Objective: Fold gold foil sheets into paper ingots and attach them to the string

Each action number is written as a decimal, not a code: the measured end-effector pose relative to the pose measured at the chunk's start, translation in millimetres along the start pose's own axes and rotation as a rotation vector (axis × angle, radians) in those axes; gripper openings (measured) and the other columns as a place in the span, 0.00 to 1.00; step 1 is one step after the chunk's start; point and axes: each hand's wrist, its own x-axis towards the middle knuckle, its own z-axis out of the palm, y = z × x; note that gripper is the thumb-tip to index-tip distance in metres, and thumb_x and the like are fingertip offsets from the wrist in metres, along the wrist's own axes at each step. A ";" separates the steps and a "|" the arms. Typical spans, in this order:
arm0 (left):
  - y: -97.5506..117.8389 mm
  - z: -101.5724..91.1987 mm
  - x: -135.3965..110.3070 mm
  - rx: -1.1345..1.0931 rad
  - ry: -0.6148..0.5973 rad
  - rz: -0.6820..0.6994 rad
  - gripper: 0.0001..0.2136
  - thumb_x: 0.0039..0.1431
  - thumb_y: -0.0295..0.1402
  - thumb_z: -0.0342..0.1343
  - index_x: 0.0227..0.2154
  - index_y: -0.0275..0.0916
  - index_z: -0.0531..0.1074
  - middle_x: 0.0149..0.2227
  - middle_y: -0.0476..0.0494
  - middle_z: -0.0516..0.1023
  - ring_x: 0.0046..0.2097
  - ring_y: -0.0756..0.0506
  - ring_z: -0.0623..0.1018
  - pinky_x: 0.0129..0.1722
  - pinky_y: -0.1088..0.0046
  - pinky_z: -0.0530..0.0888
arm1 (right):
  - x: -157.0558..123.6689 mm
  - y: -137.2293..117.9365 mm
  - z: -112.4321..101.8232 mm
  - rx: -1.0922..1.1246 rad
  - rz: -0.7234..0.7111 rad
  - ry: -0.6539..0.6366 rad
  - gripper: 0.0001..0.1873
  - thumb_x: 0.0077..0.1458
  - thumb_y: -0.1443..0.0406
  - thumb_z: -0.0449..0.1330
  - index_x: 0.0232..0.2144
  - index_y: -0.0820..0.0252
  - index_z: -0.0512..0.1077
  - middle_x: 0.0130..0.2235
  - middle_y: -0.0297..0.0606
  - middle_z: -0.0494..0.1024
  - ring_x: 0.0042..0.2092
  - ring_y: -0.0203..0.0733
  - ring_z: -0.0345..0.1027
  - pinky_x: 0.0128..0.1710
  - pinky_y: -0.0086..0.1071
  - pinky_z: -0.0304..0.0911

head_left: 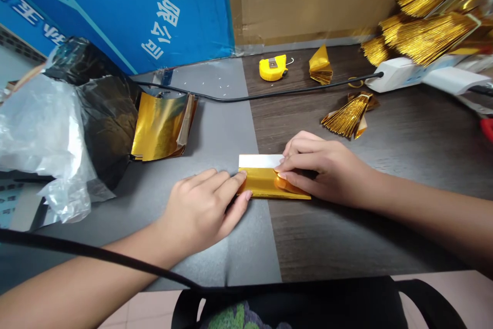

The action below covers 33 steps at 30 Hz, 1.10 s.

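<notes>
A sheet of gold foil paper (260, 184) lies flat on the table, partly folded, with a white strip showing along its far edge. My left hand (200, 208) grips its left end, the index finger on top and the thumb at the near edge. At the right part of the sheet, the bent fingers and thumb of my right hand (325, 167) press close together on the foil. Left of my hands, a stack of gold foil sheets (156, 126) leans out beside a black plastic bag. A pleated gold fan (348, 116) lies beyond my right hand.
Along the back are a yellow tape measure (272, 68), a small folded gold piece (321, 66) and a black cable (231, 99) running to a white power strip (396, 75). More pleated gold fans (435, 34) pile up at right. A black bag (110, 123) stands left, before a blue box (185, 11).
</notes>
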 end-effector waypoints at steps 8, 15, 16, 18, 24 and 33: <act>1.8 -1.3 -0.3 0.030 0.008 0.012 0.14 0.67 0.38 0.54 0.45 0.33 0.79 0.26 0.50 0.76 0.26 0.48 0.71 0.23 0.68 0.65 | -0.6 0.3 1.1 -0.002 0.007 0.003 0.06 0.62 0.69 0.62 0.33 0.58 0.78 0.32 0.38 0.77 0.38 0.40 0.68 0.38 0.34 0.67; 2.1 -0.8 -0.3 0.034 -0.001 0.011 0.15 0.67 0.38 0.53 0.46 0.32 0.78 0.26 0.49 0.76 0.26 0.48 0.71 0.23 0.68 0.65 | 0.2 -0.1 -0.2 0.003 0.009 0.000 0.06 0.62 0.69 0.61 0.33 0.59 0.77 0.32 0.37 0.76 0.38 0.40 0.68 0.38 0.34 0.67; 2.1 -0.9 -0.2 0.035 -0.004 0.011 0.16 0.67 0.39 0.53 0.46 0.32 0.78 0.26 0.49 0.76 0.26 0.48 0.72 0.23 0.68 0.65 | 0.1 0.0 -0.4 0.003 0.011 -0.002 0.06 0.62 0.69 0.61 0.33 0.58 0.77 0.32 0.37 0.76 0.38 0.40 0.68 0.38 0.34 0.67; 2.2 -1.3 0.0 0.038 -0.010 0.009 0.16 0.67 0.39 0.53 0.46 0.32 0.78 0.26 0.49 0.76 0.26 0.48 0.72 0.23 0.68 0.65 | -0.2 0.0 -0.4 0.004 0.011 -0.002 0.07 0.62 0.69 0.61 0.32 0.58 0.77 0.32 0.37 0.77 0.38 0.40 0.68 0.38 0.34 0.67; 2.2 -1.9 0.1 0.040 -0.007 0.017 0.16 0.67 0.39 0.53 0.46 0.32 0.78 0.26 0.48 0.76 0.26 0.48 0.72 0.23 0.67 0.66 | 0.0 -0.4 0.1 0.006 0.014 -0.005 0.07 0.62 0.69 0.60 0.32 0.58 0.77 0.32 0.38 0.77 0.38 0.41 0.69 0.38 0.35 0.67; 1.9 -1.8 0.2 0.042 -0.009 0.020 0.16 0.67 0.38 0.54 0.45 0.31 0.79 0.26 0.48 0.76 0.26 0.48 0.72 0.23 0.68 0.66 | 0.5 -1.1 -0.7 -0.001 0.012 -0.009 0.07 0.62 0.69 0.61 0.32 0.58 0.76 0.32 0.38 0.76 0.38 0.40 0.68 0.38 0.34 0.67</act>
